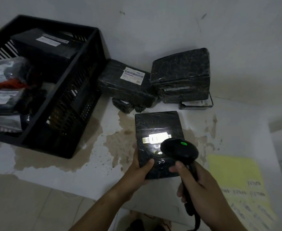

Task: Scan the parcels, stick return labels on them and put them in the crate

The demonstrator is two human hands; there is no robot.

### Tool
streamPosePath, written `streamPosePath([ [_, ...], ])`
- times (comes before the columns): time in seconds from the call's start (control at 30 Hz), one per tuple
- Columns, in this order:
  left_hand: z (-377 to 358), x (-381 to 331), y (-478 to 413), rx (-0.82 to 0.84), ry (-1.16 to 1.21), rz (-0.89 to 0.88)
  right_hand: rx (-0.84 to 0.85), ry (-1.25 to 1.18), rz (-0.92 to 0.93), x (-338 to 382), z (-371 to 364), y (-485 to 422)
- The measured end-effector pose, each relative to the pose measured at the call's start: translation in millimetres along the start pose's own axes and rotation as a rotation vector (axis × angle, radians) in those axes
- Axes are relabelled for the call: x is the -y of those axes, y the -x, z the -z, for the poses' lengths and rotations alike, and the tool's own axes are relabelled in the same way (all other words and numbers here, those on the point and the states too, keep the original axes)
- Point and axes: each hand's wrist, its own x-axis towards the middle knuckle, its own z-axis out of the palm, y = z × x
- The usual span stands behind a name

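Black glossy film wraps the parcel (158,124), which lies low over the stained table (103,172), right of the crate (80,84) (resting or lifted, can't tell). Left hand (140,170) grips its near-left corner w/ thumb on top; right hand (198,184) is curled round the scanner (178,150) handle, head just above the barcode label (156,138). Risk: the beam glares off the wrinkled wrap and the label looks half washed out, so the read may fail. The slick film could also slip from a one-corner grip. Yellow label sheet (233,172) lies at right.
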Motion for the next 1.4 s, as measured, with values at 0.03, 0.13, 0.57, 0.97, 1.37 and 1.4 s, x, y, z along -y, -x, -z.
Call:
streamPosePath([
  [0.03, -0.5, -0.6, 0.4, 0.001, 0.001, -0.007, -0.024, 0.004, 0.01, 0.3, -3.6, -0.6],
  [0.13, 0.0, -0.4, 0.2, 0.004, -0.002, -0.028, -0.067, 0.038, 0.024, -0.1, -9.8, -2.4],
  [0.57, 3.6, 2.8, 0.5, 0.034, 0.021, -0.093, -0.076, 0.057, -0.002, -1.3, -24.7, 4.9],
  [0.97, 2.9, 3.3, -1.4, 0.025, -0.02, -0.101, -0.099, 0.042, 0.023, 9.3, -24.8, 15.0],
  [1.37, 2.6, 10.2, -6.8, 0.019, -0.001, -0.097, -0.104, 0.059, 0.04, 15.8, -18.4, 25.6],
  [1.4, 2.3, 10.2, -6.9, 0.018, 0.004, -0.097, -0.102, 0.062, 0.038, 15.6, -18.0, 25.6],
])
